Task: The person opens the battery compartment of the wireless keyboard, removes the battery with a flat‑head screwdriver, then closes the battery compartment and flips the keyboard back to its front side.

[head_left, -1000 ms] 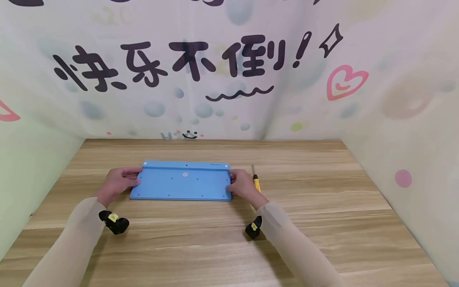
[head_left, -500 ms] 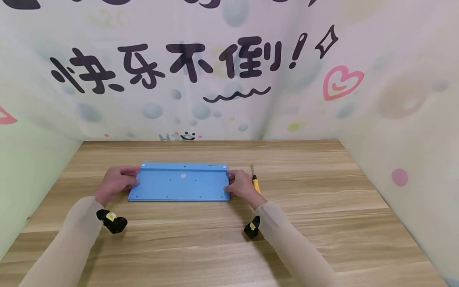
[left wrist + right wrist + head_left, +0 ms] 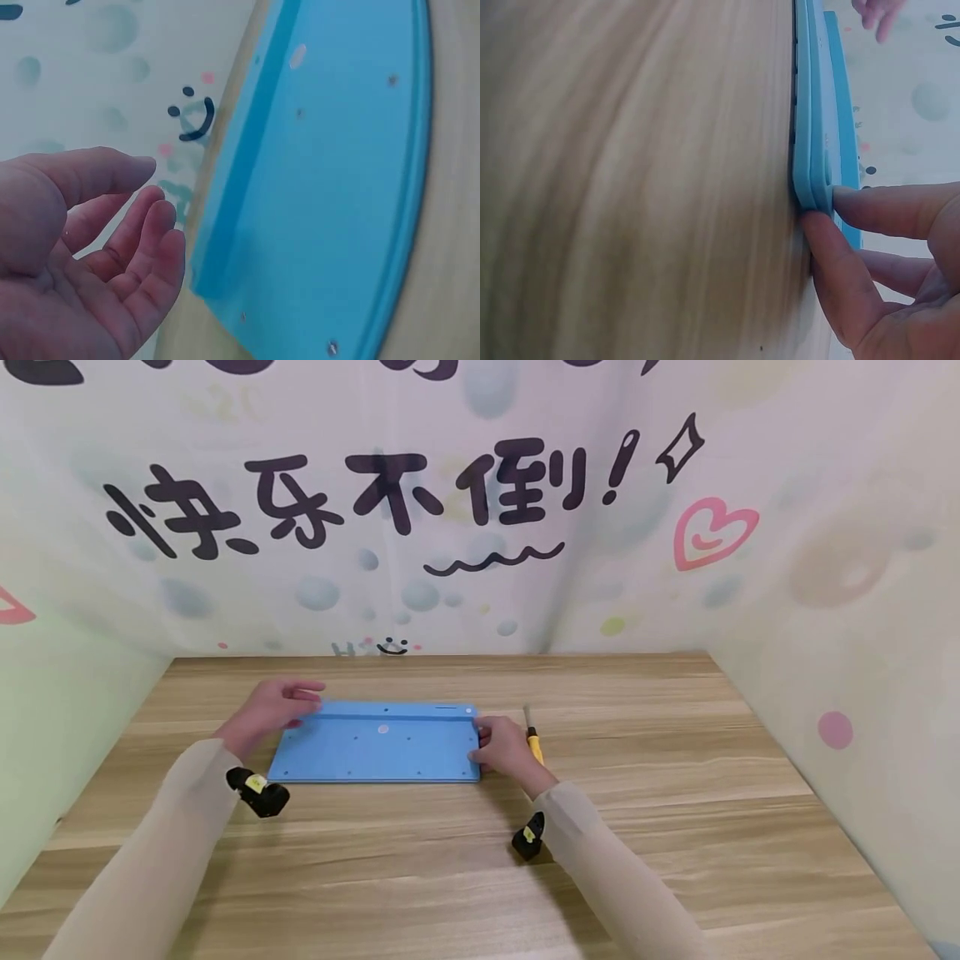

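Note:
A blue keyboard [image 3: 375, 747] lies underside up on the table, with screw holes, round feet and a raised bar along its far edge. My right hand [image 3: 504, 747] pinches its right end, and the right wrist view shows the thumb on the upper face and a finger at the edge [image 3: 804, 150]. Over the far left corner is my left hand [image 3: 273, 706], fingers loosely bent and nothing in them. In the left wrist view that hand [image 3: 97, 247] appears apart from the keyboard [image 3: 322, 187].
Just right of my right hand lies a screwdriver [image 3: 534, 745] with a yellow and black handle, partly hidden by the hand. Behind the wooden table [image 3: 375, 877] hangs a printed white cloth [image 3: 300, 610]. Walls flank the table on both sides.
My left hand has let go of the keyboard's left end and moved up and right over its far left corner. The right hand keeps its hold, and the keyboard stays in place.

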### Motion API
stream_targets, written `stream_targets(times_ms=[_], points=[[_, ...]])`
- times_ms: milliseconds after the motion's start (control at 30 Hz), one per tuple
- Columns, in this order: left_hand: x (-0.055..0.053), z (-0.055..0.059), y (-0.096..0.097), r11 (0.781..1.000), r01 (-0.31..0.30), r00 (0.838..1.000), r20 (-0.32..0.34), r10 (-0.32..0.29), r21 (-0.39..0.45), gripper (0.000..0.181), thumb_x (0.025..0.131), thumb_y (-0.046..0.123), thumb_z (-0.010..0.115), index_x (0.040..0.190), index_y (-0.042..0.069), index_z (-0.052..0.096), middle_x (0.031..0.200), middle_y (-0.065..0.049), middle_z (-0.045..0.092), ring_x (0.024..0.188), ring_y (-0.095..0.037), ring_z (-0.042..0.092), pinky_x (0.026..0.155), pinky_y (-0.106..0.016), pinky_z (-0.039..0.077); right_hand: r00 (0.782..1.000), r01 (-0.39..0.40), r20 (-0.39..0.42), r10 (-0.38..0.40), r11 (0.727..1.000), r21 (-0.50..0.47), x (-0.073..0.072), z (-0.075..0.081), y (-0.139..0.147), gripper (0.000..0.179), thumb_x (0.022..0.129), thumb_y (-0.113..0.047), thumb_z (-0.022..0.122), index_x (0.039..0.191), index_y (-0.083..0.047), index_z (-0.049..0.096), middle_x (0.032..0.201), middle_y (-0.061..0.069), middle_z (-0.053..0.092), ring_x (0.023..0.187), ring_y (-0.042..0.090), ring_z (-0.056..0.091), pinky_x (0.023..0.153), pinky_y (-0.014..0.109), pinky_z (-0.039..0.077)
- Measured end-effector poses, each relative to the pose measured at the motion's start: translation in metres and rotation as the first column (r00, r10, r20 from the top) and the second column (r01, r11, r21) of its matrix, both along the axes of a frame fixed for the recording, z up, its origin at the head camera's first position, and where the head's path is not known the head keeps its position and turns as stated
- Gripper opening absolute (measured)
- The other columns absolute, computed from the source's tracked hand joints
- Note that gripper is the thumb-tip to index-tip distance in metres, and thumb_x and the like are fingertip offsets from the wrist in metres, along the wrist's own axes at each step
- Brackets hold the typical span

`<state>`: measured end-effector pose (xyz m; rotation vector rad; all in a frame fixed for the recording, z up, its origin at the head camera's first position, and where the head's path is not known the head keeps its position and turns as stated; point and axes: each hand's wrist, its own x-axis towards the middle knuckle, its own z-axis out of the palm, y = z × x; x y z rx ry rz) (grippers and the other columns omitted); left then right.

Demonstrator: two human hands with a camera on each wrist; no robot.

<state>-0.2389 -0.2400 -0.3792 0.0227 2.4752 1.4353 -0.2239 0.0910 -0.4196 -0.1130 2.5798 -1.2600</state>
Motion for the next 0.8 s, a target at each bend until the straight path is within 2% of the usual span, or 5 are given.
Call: stream_targets(times_ms=[133, 267, 467, 800], points=[[-0.009, 0.008, 0.019, 1.000, 0.009, 1.000, 0.007, -0.009, -0.008, 0.047, 0.092, 0.011, 0.054, 0.135, 0.000, 0.040, 0.128, -0.026, 0.047, 0.113, -0.035, 0.048, 0.089, -0.043, 0.044, 1.000, 0.000, -0.002, 0.000, 1.000, 0.000, 0.000, 0.000, 0.001, 0.059, 0.077, 0.003, 0.070, 0.132, 0.001, 0.046, 0.102, 0.014, 0.054, 0.086, 0.023, 0.055, 0.059, 0.023, 0.052], [-0.016, 0.010, 0.038, 0.999, 0.039, 0.999, 0.011, -0.039, -0.014, 0.045, 0.091, 0.011, 0.054, 0.134, -0.001, 0.042, 0.127, -0.026, 0.048, 0.113, -0.036, 0.048, 0.090, -0.045, 0.043, 1.000, 0.001, 0.001, -0.001, 1.000, -0.004, 0.000, 0.001, 0.001, 0.058, 0.078, 0.003, 0.069, 0.131, 0.001, 0.047, 0.104, 0.014, 0.054, 0.085, 0.023, 0.056, 0.060, 0.023, 0.052], [-0.025, 0.006, 0.061, 0.995, 0.094, 0.995, -0.012, -0.094, -0.023, 0.042, 0.091, 0.010, 0.055, 0.131, -0.001, 0.046, 0.124, -0.025, 0.050, 0.110, -0.034, 0.051, 0.089, -0.044, 0.044, 1.000, -0.005, -0.010, 0.004, 1.000, -0.006, 0.001, 0.001, 0.001, 0.058, 0.078, 0.002, 0.070, 0.131, 0.001, 0.047, 0.103, 0.014, 0.055, 0.086, 0.023, 0.056, 0.060, 0.024, 0.053], [-0.033, -0.004, 0.089, 0.991, 0.131, 0.990, -0.054, -0.132, -0.024, 0.036, 0.090, 0.006, 0.055, 0.125, -0.003, 0.052, 0.120, -0.024, 0.054, 0.108, -0.031, 0.053, 0.088, -0.040, 0.045, 0.999, -0.011, -0.037, 0.012, 1.000, 0.009, -0.001, -0.005, 0.003, 0.059, 0.077, 0.001, 0.071, 0.131, 0.000, 0.048, 0.103, 0.013, 0.057, 0.089, 0.022, 0.054, 0.061, 0.024, 0.052]])
